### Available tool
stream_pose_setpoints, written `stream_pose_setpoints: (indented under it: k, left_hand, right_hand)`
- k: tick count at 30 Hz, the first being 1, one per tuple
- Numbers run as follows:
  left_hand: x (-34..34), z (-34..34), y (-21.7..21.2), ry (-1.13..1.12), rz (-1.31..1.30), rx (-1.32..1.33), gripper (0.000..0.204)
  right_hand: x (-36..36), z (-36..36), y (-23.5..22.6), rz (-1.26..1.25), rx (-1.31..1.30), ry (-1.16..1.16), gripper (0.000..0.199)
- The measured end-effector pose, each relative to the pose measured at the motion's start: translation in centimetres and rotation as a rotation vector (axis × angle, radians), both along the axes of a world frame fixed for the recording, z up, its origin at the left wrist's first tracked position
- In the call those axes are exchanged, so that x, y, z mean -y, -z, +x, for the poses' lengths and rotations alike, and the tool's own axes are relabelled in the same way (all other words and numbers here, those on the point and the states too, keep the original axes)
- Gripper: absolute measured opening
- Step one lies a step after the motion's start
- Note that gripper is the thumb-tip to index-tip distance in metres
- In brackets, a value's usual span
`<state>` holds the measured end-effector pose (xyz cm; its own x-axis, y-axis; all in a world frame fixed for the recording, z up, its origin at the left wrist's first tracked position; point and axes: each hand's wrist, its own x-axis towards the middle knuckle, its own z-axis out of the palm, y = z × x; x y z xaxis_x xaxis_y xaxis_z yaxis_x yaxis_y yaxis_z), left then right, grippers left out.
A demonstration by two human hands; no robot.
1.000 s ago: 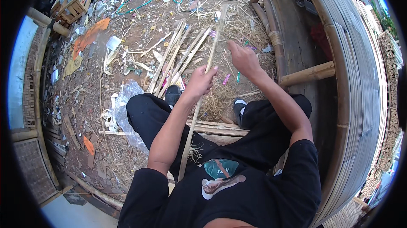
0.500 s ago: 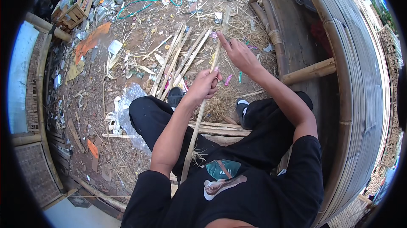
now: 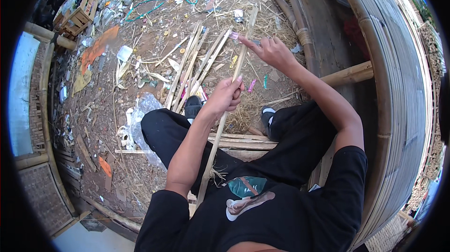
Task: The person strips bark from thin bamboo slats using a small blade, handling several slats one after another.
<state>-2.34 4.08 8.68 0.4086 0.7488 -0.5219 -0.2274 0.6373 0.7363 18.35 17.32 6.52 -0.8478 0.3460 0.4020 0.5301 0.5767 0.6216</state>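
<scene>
A long pale bamboo strip (image 3: 217, 145) slants from beside my lap up and away past my knees. My left hand (image 3: 226, 95) is closed round its middle, thumb along the top. Further up the strip, my right hand (image 3: 275, 54) has its index finger stretched out against the strip's edge while the other fingers are curled in. A small dark grey sliver shows between them; its kind I cannot make out. Curly shavings (image 3: 215, 173) hang off the strip's near end. Several more bamboo strips (image 3: 189, 60) lie on the ground ahead, left of my hands.
On my right stands a bamboo bench (image 3: 344, 75) with a rounded slatted side. A wooden crate (image 3: 80, 6), a green cord (image 3: 161, 0), clear plastic sheeting (image 3: 149, 107) and an orange scrap (image 3: 99, 46) lie about the littered dirt. Split bamboo pieces (image 3: 243, 142) lie between my legs.
My right hand has shifted slightly right, its elbow swinging outward, with the index finger still at the strip. My left hand keeps its hold in nearly the same place.
</scene>
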Motion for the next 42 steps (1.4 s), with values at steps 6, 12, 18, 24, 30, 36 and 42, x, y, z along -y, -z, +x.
stream_pose_setpoints:
  k: [6,12,18,24,30,36,42]
  left_hand:
    - [-0.1,-0.2,-0.3,0.032,-0.062,0.130,0.029]
    - [-0.3,-0.5,-0.5,0.065,-0.090,0.217,0.026]
    - [-0.7,-0.8,-0.4,0.037,-0.074,0.207,0.025]
    - [-0.7,-1.2,0.1,0.041,-0.069,0.242,0.025]
    - [-0.3,-1.5,0.6,0.058,-0.077,0.232,0.025]
    - [0.3,-1.2,0.2,0.020,-0.081,0.188,0.024]
    - [-0.1,-1.0,0.6,0.027,-0.114,0.233,0.024]
  right_hand:
    - [0.6,0.6,-0.1,-0.064,-0.002,-0.024,0.080]
    - [2.7,0.5,0.2,-0.181,-0.027,-0.076,0.081]
    - [1.8,0.5,0.9,-0.260,-0.078,-0.065,0.079]
    - [1.7,0.6,0.3,-0.347,-0.095,-0.039,0.078]
    - [1.9,0.8,0.8,-0.318,-0.072,-0.003,0.080]
    - [1.7,1.5,1.5,-0.327,-0.027,-0.015,0.081]
    - [1.1,1.1,3.5,-0.260,0.013,0.051,0.083]
